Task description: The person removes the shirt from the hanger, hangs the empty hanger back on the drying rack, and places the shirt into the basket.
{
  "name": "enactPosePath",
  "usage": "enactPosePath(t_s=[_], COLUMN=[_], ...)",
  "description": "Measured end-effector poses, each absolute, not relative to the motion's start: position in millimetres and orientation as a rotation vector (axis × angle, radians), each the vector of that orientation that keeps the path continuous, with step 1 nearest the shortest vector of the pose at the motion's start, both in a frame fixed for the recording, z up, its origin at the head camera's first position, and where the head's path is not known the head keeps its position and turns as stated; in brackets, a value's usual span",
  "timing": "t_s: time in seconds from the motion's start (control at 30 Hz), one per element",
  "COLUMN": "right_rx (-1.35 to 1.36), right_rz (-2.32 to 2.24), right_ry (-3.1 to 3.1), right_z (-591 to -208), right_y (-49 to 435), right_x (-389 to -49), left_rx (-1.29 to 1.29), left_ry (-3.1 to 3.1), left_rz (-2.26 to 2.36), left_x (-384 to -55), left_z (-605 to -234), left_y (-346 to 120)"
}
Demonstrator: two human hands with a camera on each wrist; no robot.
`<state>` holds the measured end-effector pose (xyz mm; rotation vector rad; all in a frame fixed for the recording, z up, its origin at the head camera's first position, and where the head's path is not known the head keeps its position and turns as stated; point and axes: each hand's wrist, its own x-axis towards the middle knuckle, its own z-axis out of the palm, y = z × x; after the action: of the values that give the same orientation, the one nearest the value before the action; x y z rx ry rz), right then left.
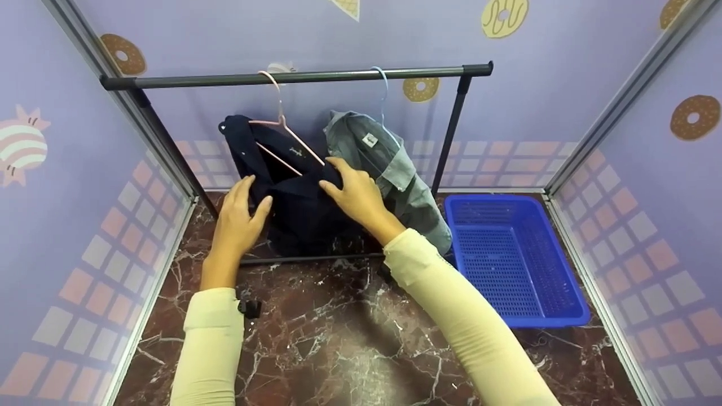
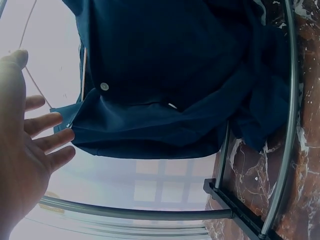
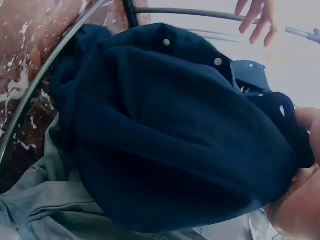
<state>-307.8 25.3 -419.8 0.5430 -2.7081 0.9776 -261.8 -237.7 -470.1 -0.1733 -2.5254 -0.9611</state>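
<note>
A navy button-up shirt [image 1: 304,220] hangs on a pink hanger [image 1: 304,148], which is hooked over the rack's top bar. My right hand [image 1: 358,194] pinches the shirt at the shoulder by the hanger's right end; thumb and fingers grip the dark cloth [image 3: 190,135] in the right wrist view. At the shirt's left front edge is my left hand [image 1: 236,223]. Its fingers [image 2: 52,142] are spread and hold nothing in the left wrist view. White buttons [image 2: 104,86] show along the navy front.
To the right, a grey-green shirt [image 1: 423,211] hangs on a light blue hanger [image 1: 384,90] from the dark metal rack [image 1: 327,76]. A blue plastic basket [image 1: 547,322] stands on the brown marbled floor [image 1: 316,338] at right. Patterned lilac walls [image 1: 620,141] enclose the space.
</note>
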Motion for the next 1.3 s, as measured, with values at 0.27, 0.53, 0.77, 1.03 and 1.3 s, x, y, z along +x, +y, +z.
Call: enactPosePath(t_s=[0.27,0.53,0.77,1.03,1.3], right_rx=[0.557,0.563,0.591,0.607,0.656], right_rz=[0.957,0.795,0.704,0.708,0.749], right_ry=[-2.640,-2.719,-2.707,-2.647,-2.575], right_z=[-426,-423,-415,-402,-389], right_y=[27,25,29,41,53], right_x=[-312,-308,-304,-299,-291], left_rx=[-0.151,-0.180,-0.207,-0.236,-0.261], left_ry=[-2.509,-2.488,-2.456,-2.417,-2.414], left_rz=[-0.984,-0.963,-0.937,-0.900,-0.889], left_x=[-262,-263,-267,-271,-271], left_z=[-470,-464,-458,-445,-433], left_y=[-235,-230,-227,-226,-223])
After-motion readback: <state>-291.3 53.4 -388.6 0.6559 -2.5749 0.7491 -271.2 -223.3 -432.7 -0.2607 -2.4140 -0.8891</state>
